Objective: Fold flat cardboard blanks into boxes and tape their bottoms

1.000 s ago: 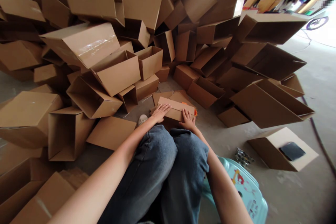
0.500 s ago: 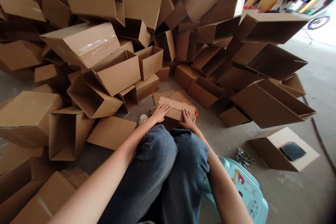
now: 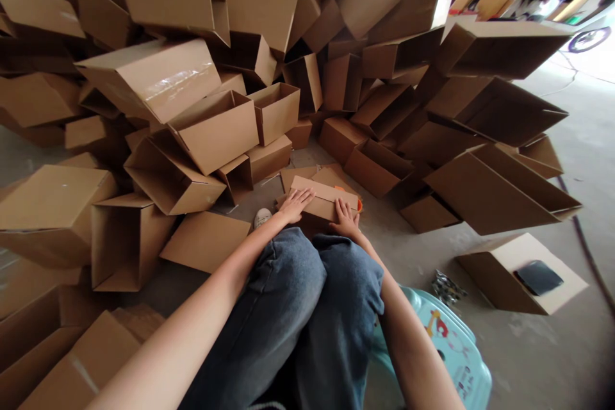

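Observation:
A small cardboard box [image 3: 323, 200] sits just past my knees, its top flaps folded down with a seam running along them. My left hand [image 3: 296, 205] lies with stretched fingers on the left part of its top. On the right part rests my right hand [image 3: 345, 218], fingers spread and pointing away from me. Something orange [image 3: 359, 205] shows at the box's right end, partly hidden behind it; it looks like part of a tape dispenser, but I cannot be sure. Flat cardboard [image 3: 331, 175] lies on the floor just beyond the box.
Open cardboard boxes [image 3: 218, 131] are heaped ahead and on both sides. A light blue plastic stool [image 3: 446, 339] stands at my right. Beyond it, a dark flat object [image 3: 539, 277] lies on a box [image 3: 521, 250]. Crumpled shiny material [image 3: 448, 287] is on the floor. A person [image 3: 533, 0] is far right.
Both hands stay in place on the box. The whole view has shifted very slightly; nothing else has visibly moved.

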### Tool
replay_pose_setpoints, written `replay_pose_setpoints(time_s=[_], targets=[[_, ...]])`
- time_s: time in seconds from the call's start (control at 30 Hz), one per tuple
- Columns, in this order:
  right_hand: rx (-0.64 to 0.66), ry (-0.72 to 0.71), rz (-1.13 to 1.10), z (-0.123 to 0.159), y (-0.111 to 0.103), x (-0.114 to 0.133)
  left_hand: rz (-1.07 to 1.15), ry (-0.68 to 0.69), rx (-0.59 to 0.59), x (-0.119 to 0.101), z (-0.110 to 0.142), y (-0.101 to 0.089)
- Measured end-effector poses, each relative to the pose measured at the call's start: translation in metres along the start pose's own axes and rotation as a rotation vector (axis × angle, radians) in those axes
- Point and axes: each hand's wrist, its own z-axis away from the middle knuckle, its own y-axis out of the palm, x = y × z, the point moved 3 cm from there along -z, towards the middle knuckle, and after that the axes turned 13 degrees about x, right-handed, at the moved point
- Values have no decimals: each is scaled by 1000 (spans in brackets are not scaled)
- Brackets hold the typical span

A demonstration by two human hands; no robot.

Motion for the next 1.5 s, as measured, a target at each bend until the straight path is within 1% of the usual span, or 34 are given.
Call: replay_pose_setpoints(time_s=[0.23, 0.4, 0.73, 0.87, 1.0, 1.13, 1.23, 1.33, 1.4, 1.43, 1.5], targets=[[1, -13, -8, -1, 0, 0, 8, -4, 8, -1, 0, -1], [18, -8, -21, 1, -1, 1, 13, 8, -22, -1, 1, -2], [28, -7, 15, 5, -12, 3, 39, -6, -10, -4, 1, -8], [40, -22, 51, 4, -16, 4, 96, -35, 33, -4, -6, -10], [41, -41, 98, 3, -20, 7, 130, -68, 78, -3, -18, -12], [51, -39, 142, 0, -26, 9, 146, -83, 97, -1, -31, -15], [68, -36, 160, -4, -30, 9, 170, -100, 98, -1, -35, -14], [79, -37, 165, -7, -31, 8, 193, -104, 59, -2, -29, -10], [78, -40, 161, -7, -31, 8, 224, -116, -15, -1, -20, -8], [75, -42, 157, -6, -31, 8, 264, -166, -76, 1, -16, -7], [64, -45, 143, -5, -30, 8, 374, -353, -222, 9, -9, -8]])
